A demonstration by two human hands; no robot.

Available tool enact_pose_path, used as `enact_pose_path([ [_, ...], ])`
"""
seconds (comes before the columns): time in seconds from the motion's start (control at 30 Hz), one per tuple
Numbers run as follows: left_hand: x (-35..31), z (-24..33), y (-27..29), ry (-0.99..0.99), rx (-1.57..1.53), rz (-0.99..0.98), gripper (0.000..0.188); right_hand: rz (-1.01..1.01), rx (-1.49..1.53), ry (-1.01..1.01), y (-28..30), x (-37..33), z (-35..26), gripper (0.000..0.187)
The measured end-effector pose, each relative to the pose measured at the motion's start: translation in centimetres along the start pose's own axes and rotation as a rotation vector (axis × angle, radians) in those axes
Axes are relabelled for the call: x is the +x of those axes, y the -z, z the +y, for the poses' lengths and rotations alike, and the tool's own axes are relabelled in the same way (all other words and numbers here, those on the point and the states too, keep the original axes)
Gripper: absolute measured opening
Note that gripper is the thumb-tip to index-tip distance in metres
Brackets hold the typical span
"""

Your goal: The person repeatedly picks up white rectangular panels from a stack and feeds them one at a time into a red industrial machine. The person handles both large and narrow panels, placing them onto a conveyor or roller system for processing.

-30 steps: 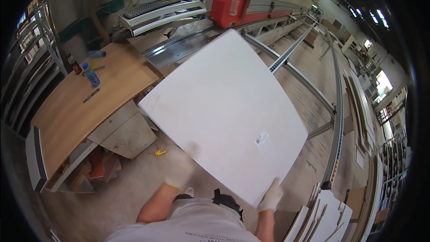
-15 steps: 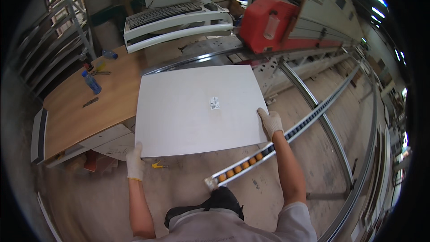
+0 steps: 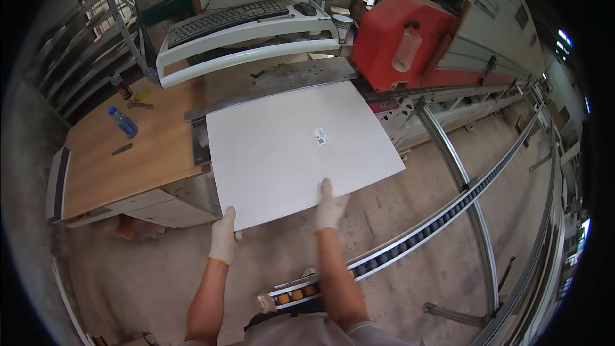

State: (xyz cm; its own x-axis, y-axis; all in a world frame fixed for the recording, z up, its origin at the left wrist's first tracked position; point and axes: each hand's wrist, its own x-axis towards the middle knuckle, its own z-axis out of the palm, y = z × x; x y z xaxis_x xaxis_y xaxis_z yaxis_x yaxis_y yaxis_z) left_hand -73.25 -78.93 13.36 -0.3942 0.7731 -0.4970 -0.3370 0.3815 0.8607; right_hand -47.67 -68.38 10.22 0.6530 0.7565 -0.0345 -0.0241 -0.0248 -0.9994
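Observation:
A large white rectangular panel lies flat, its far edge against the machine's metal bed. A small printed label is stuck on its upper face. My left hand, in a pale work glove, grips the near left corner, thumb on top and fingers beneath. Along the near edge, my gloved right hand holds the panel with its thumb on top; its fingers are hidden below and slightly blurred.
A wooden table with a blue-capped bottle stands left. Beyond the panel are a keyboard on a white shelf and a red machine housing. A roller rail crosses the floor at right, beside metal frame bars.
The panel has moved forward and turned, its far edge now at the metal bed. My right hand has shifted from the right edge to the near edge. My left hand keeps the corner.

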Motion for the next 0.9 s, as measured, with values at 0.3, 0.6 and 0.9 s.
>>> enact_pose_path([
  [0.3, -0.6, -1.6, -10.4, 0.048, 0.1, 0.036, 0.053, 0.211, 0.35, -0.229, 0.6, 7.1, -1.8, 0.056],
  [0.6, -2.2, -2.4, -22.1, 0.097, 0.092, 0.009, 0.052, 0.185, 0.338, -0.329, 6.2, 18.0, -1.2, 0.053],
  [0.9, -0.5, -6.1, -32.5, -0.098, 0.172, -0.01, 0.066, 0.24, 0.221, -0.111, 4.7, 14.9, -4.1, 0.064],
])
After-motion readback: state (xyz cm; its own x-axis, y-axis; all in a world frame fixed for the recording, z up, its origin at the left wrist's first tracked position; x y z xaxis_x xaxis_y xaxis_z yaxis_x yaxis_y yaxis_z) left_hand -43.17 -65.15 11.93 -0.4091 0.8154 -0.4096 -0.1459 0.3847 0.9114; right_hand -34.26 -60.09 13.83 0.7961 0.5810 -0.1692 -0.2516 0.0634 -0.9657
